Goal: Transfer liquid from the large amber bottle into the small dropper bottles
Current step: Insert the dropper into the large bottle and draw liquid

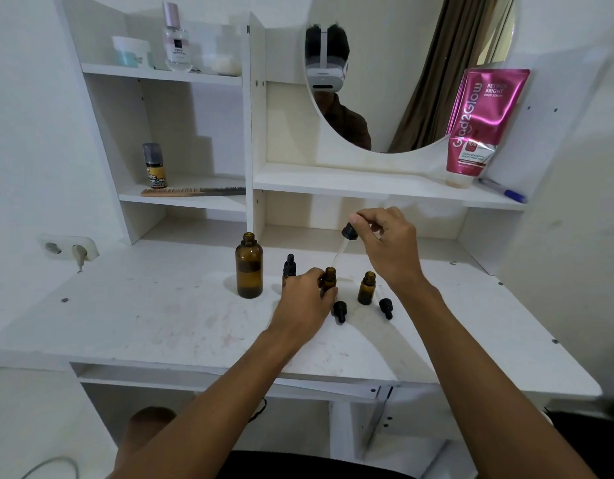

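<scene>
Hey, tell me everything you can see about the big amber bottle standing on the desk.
The large amber bottle looks like brown translucent glass. It is round, with sloped shoulders and a short threaded neck. Its mouth is open, with no cap on it. It stands upright on the white desk, left of the small dropper bottles and apart from them. Only the desk touches it. A darker lower part suggests liquid inside, but the level is hard to read.

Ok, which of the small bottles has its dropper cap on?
The leftmost small bottle, behind the left hand; the middle bottle and right bottle are open.
</scene>
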